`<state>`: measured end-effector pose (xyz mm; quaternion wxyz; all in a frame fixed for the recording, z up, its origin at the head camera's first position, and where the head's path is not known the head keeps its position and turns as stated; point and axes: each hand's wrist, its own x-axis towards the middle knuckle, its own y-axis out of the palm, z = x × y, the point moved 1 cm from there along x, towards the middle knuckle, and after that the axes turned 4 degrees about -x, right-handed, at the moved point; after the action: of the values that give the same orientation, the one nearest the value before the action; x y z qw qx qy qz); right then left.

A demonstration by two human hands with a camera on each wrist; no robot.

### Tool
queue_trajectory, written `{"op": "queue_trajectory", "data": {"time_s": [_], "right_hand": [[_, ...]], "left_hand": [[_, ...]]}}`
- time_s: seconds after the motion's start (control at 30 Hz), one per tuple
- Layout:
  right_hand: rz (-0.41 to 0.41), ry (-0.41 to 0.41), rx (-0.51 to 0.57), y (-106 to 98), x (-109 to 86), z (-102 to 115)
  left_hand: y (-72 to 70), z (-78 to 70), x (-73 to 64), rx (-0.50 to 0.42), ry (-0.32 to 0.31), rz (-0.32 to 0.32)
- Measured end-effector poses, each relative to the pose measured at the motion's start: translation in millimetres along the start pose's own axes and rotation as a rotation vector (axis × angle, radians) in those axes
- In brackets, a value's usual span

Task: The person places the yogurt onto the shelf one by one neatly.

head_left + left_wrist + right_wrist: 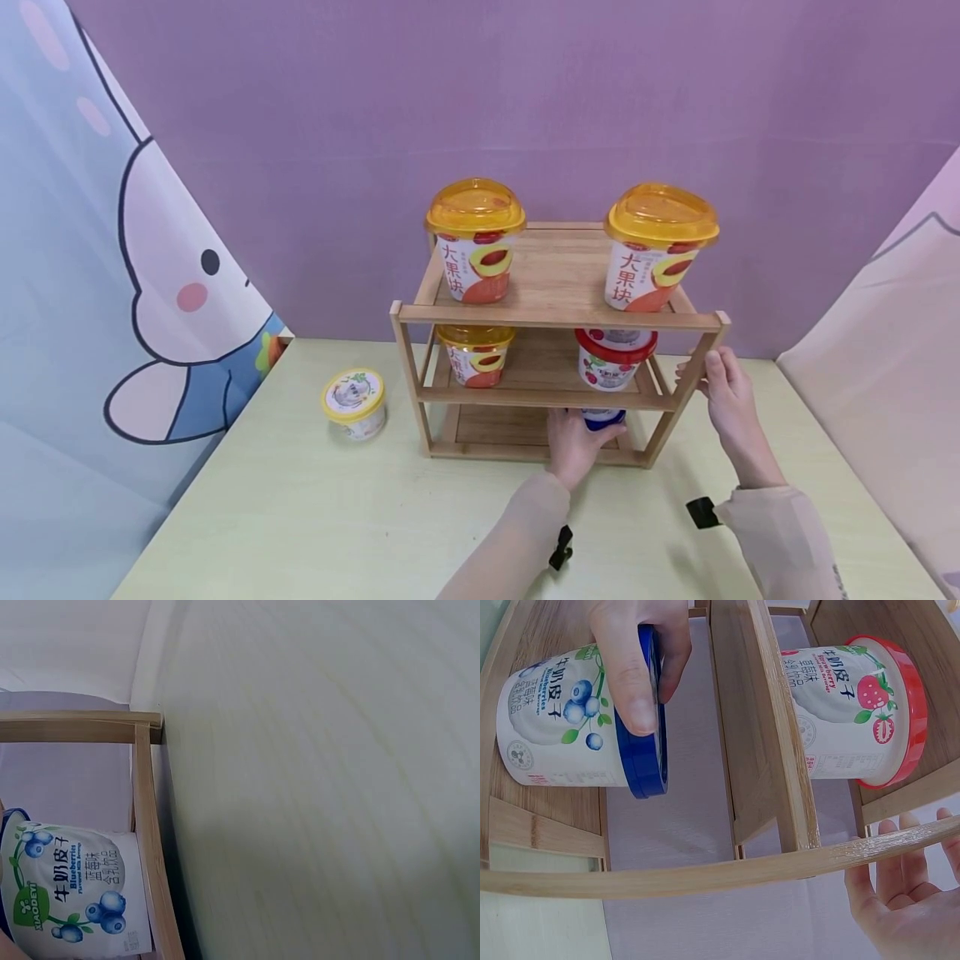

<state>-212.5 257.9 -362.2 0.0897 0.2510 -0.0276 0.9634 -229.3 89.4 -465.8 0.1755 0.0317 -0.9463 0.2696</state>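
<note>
A wooden three-tier shelf rack (525, 315) stands on the table. On its bottom tier, my left hand (573, 446) grips a blueberry milk cup (562, 716) by its blue lid, thumb on the near side of the rim. The right wrist view shows this cup upright on the board, lettering facing out. My right hand (731, 396) holds the rack's right front post, fingertips showing behind the wood. Just above the left hand, on the middle tier, sits a strawberry milk cup (609, 371) with a red lid. Only a sliver of the left hand enters the left wrist view.
Two large peach cups with domed orange lids, one left (480, 250) and one right (656, 258), stand on the top tier. A similar peach cup (476, 358) is at the middle tier's left. A yellow-lidded tub (356, 404) stands on the table left of the rack.
</note>
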Motion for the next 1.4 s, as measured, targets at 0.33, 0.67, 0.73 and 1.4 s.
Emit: {"op": "queue_trajectory", "data": {"time_s": [0.33, 0.67, 0.73, 1.4], "right_hand": [[0.007, -0.003, 0.01, -1.5, -0.2, -1.0], [0.005, 0.002, 0.023, -1.3, -0.7, -0.9], [0.007, 0.004, 0.017, -1.4, -0.7, -0.7], [-0.006, -0.004, 0.054, 0.0, -0.4, -1.6]], "left_hand": [[-0.5, 2.1, 1.1, 0.042, 0.007, 0.041], [-3.5, 2.3, -1.0, 0.049, 0.012, 0.06], [-4.3, 1.8, -1.5, 0.043, 0.0, 0.065], [-32.7, -25.0, -24.0, 0.199, -0.077, 0.183]]}}
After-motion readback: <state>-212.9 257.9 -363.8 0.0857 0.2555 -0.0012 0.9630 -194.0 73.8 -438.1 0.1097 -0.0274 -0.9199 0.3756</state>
